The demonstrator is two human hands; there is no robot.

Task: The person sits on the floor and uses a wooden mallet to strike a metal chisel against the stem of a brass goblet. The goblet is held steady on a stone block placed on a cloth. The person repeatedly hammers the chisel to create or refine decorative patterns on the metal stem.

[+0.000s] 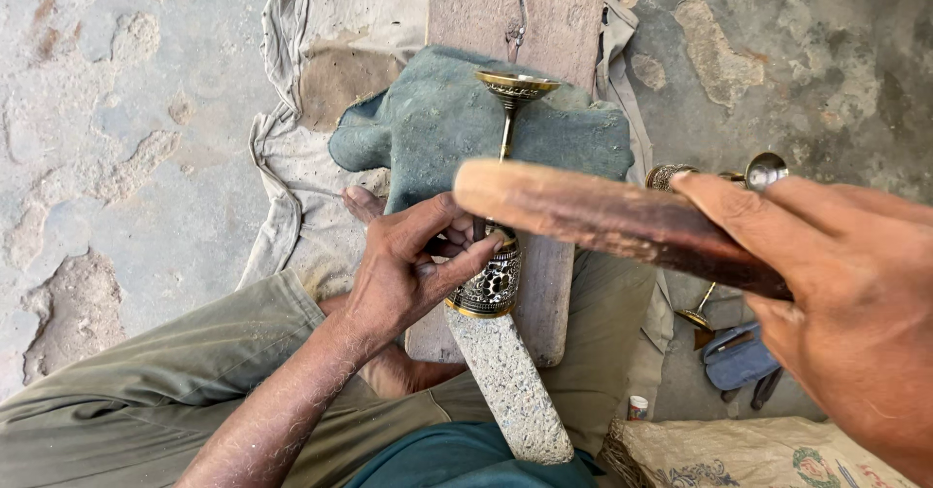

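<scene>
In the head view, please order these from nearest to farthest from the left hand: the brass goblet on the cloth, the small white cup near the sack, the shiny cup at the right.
1. Brass goblet: its engraved band touches the left hand, at the centre.
2. Small white cup: lower right, beside the sack.
3. Shiny cup: far right, on the floor.

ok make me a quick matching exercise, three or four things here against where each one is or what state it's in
Things:
1. left hand
2. right hand
3. blue-grey cloth
4. brass goblet

Places or states:
A. spread over the wooden board
B. raised, holding a wooden stick
C. lying along the board, patterned base on a speckled post
D. gripping the goblet's base

Pairs: 1-D, 2-B, 3-A, 4-C
</scene>
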